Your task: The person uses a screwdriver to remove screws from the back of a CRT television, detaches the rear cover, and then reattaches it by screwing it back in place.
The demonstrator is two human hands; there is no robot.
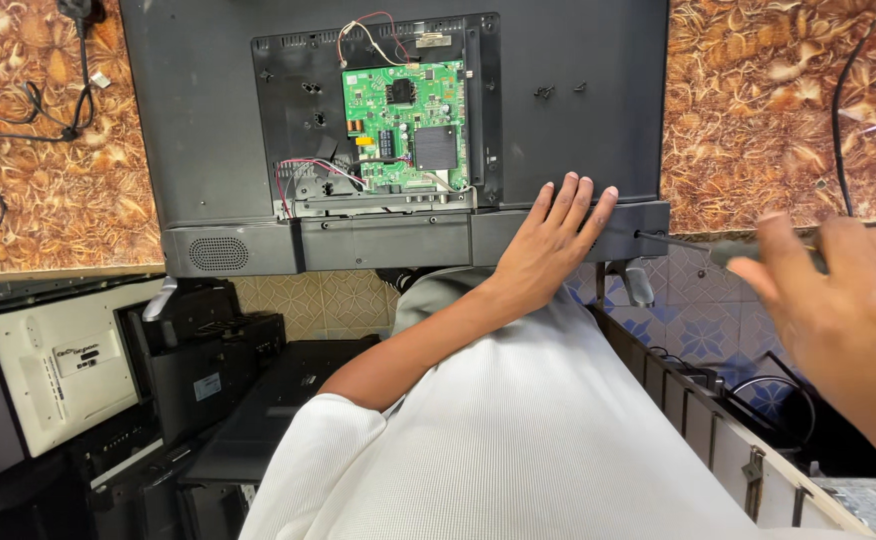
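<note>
A flat-screen television (208, 120) lies face down on a brown patterned tabletop (58, 190). Its rear cover is off, baring a green circuit board (405, 125) with red and white wires. My left hand (555, 240) rests flat on the set's lower edge, fingers spread, holding nothing. My right hand (838, 310), blurred at the right, grips a screwdriver (698, 244). The tool's tip touches the right end of the television's lower edge.
Black cables (18, 120) trail over the tabletop at the left, and another cable (838, 110) runs down at the right. Below the table stand several dark sets (208, 370) and a white-backed panel (63, 365). A pale wooden frame (728, 440) sits lower right.
</note>
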